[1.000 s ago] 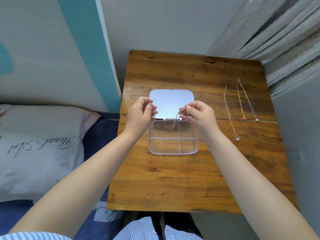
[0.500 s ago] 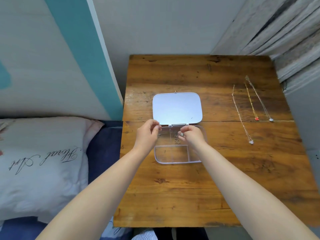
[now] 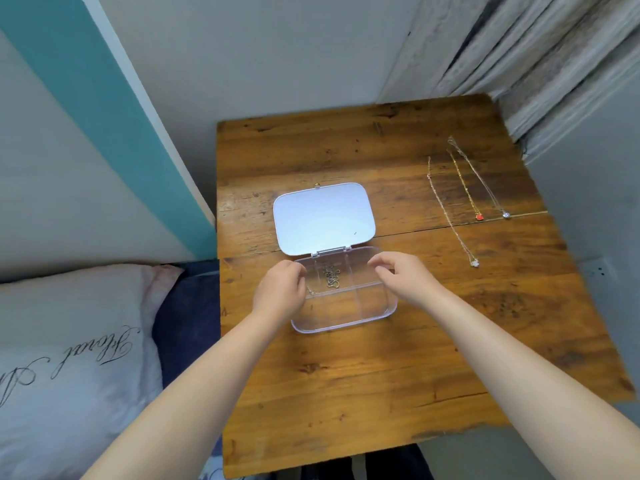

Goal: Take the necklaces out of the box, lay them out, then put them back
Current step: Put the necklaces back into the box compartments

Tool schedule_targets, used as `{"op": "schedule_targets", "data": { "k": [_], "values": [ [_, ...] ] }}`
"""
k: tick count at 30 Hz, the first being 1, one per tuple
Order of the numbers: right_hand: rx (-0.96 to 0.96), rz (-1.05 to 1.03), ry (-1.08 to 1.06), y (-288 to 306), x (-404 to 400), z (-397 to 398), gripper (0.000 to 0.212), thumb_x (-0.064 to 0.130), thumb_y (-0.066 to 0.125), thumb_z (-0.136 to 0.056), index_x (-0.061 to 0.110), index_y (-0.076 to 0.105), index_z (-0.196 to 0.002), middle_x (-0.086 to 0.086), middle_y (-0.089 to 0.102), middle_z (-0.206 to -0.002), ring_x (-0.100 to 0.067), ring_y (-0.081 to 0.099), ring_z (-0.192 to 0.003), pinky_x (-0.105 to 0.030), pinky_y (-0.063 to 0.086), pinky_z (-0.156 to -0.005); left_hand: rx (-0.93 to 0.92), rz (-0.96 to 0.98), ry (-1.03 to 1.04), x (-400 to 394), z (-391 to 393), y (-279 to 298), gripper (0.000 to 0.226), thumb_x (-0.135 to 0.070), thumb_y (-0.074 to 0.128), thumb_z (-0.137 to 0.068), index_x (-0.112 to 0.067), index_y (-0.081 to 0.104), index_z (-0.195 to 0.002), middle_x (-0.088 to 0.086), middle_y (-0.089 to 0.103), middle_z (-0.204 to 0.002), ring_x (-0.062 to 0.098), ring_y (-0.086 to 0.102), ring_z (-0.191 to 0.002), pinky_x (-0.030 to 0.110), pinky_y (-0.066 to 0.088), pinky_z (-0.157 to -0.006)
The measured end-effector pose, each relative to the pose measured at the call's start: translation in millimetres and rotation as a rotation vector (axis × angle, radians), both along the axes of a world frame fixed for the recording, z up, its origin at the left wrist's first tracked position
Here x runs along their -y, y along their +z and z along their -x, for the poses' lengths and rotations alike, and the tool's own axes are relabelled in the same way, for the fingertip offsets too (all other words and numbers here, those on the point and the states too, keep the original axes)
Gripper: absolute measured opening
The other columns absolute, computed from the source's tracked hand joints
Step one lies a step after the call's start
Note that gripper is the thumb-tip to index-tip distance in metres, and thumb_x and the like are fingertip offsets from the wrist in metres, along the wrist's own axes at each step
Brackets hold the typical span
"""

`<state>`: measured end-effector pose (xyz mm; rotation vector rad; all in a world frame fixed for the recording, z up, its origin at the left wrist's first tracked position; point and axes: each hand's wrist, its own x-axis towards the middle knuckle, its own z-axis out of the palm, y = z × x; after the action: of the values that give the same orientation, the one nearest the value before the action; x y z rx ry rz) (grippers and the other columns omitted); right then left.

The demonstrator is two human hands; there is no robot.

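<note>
Wooden planks make up the small table (image 3: 363, 368) in front of us, with a white pillow (image 3: 69, 341) bearing script lettering lying off to our left on dark blue bedding (image 3: 185, 320). Nearest to us, our two bare forearms reach forward over the tabletop toward the clear plastic box (image 3: 346, 317), which sits open around the middle of the table. Our left hand (image 3: 278, 294) rests at the left side of the box with its fingers curled loosely inward, and we cannot tell whether it pinches the thin end of chain showing just beside its fingertips. Our right hand (image 3: 403, 280) hovers over the right side of the box with fingers slack and parted, holding nothing. Between the hands, in a far compartment of the tray, one silver necklace (image 3: 330, 278) lies bunched in a small heap. Behind the tray, the box's lid (image 3: 323, 218) is folded back flat on the wood, hinged at the far edge of the tray. Farther right and well apart from the box, three necklaces lie stretched out side by side: a long pale one (image 3: 450, 216) with a small clear pendant, a gold one (image 3: 465, 188) ending in a red pendant, and a silver one (image 3: 481, 181) ending in a round clear stone. Beyond the table stand a grey wall (image 3: 259, 64) and a pale curtain (image 3: 536, 57).
</note>
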<state>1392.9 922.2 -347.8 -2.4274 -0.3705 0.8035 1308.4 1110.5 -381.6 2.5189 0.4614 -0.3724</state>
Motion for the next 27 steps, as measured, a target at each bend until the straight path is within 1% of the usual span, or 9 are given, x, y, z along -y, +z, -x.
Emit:
{"op": "schedule_targets", "data": {
  "k": [4,7,10,12,16,19,21,24,27],
  "values": [
    [0.045,0.038,-0.095,18.8,49.1,-23.4,0.028,0.007,0.042,-0.093,0.005,0.061,-0.113,-0.011,0.062,-0.125,-0.024,0.052,-0.118,-0.03,0.039,-0.099,0.046,-0.023,-0.078,22.1,-21.3,14.0,0.025,-0.013,0.045,-0.094,-0.008,0.063,-0.11,0.009,0.062,-0.118,0.027,0.055,-0.111,0.035,0.047,-0.085],
    [0.065,0.046,-0.228,27.9,89.8,-40.9,0.027,0.006,0.041,-0.093,0.003,0.063,-0.109,-0.014,0.063,-0.122,-0.026,0.053,-0.117,-0.033,0.04,-0.099,0.093,-0.003,-0.16,58.5,-48.7,30.3,0.022,-0.011,0.044,-0.093,-0.002,0.062,-0.103,0.015,0.061,-0.111,0.031,0.054,-0.106,0.037,0.047,-0.081],
    [0.063,0.066,-0.363,31.1,130.1,-57.4,0.027,0.007,0.042,-0.093,0.003,0.064,-0.108,-0.016,0.064,-0.12,-0.028,0.054,-0.115,-0.035,0.042,-0.098,0.084,0.015,-0.21,103.0,-75.6,39.2,0.025,-0.01,0.046,-0.091,-0.004,0.058,-0.112,0.014,0.057,-0.119,0.032,0.051,-0.113,0.036,0.047,-0.087],
    [0.069,0.104,-0.386,29.2,155.5,-69.7,0.026,0.008,0.043,-0.093,0.004,0.063,-0.108,-0.016,0.063,-0.122,-0.028,0.053,-0.116,-0.036,0.042,-0.099,0.054,0.001,-0.25,134.5,-92.7,39.0,0.029,-0.013,0.047,-0.092,-0.008,0.055,-0.119,0.012,0.054,-0.124,0.03,0.049,-0.117,0.038,0.047,-0.092],
    [0.122,0.174,-0.331,16.8,195.4,-106.6,0.026,0.011,0.048,-0.092,0.005,0.061,-0.114,-0.014,0.06,-0.127,-0.028,0.052,-0.119,-0.036,0.041,-0.101,-0.058,-0.04,-0.302,195.2,-122.8,27.2,0.036,-0.022,0.054,-0.092,-0.014,0.049,-0.127,0.011,0.051,-0.128,0.031,0.049,-0.117,0.04,0.049,-0.088],
    [0.171,0.223,-0.207,-4.2,215.6,-141.2,0.03,0.013,0.051,-0.09,0.005,0.059,-0.119,-0.015,0.058,-0.129,-0.03,0.051,-0.12,-0.036,0.041,-0.102,-0.191,-0.083,-0.356,231.7,-141.4,11.7,0.048,-0.024,0.058,-0.089,-0.019,0.043,-0.135,0.011,0.049,-0.128,0.032,0.051,-0.116,0.04,0.051,-0.087],
    [0.189,0.259,-0.108,-19.8,224.6,-158.6,0.034,0.014,0.053,-0.09,0.006,0.056,-0.123,-0.016,0.056,-0.13,-0.032,0.051,-0.119,-0.036,0.042,-0.1,-0.253,-0.118,-0.36,249.5,-150.1,0.8,0.049,-0.021,0.057,-0.09,-0.021,0.042,-0.136,0.012,0.049,-0.127,0.033,0.051,-0.115,0.041,0.051,-0.087],
    [0.222,0.258,0.012,-40.7,232.4,-178.1,0.04,0.015,0.054,-0.09,0.009,0.05,-0.129,-0.016,0.051,-0.132,-0.033,0.05,-0.119,-0.039,0.043,-0.099,-0.278,-0.131,-0.331,270.7,-155.1,-14.7,0.046,-0.021,0.057,-0.09,-0.02,0.044,-0.134,0.013,0.045,-0.126,0.032,0.047,-0.116,0.042,0.051,-0.087],
    [0.251,0.219,0.073,-58.6,234.9,-192.6,0.042,0.014,0.053,-0.09,0.012,0.047,-0.131,-0.015,0.051,-0.126,-0.031,0.048,-0.116,-0.042,0.046,-0.096,-0.246,-0.052,-0.206,286.0,-151.9,-26.5,0.042,-0.023,0.061,-0.088,-0.013,0.048,-0.126,0.013,0.044,-0.124,0.033,0.049,-0.112,0.04,0.051,-0.085]
  ]
}}
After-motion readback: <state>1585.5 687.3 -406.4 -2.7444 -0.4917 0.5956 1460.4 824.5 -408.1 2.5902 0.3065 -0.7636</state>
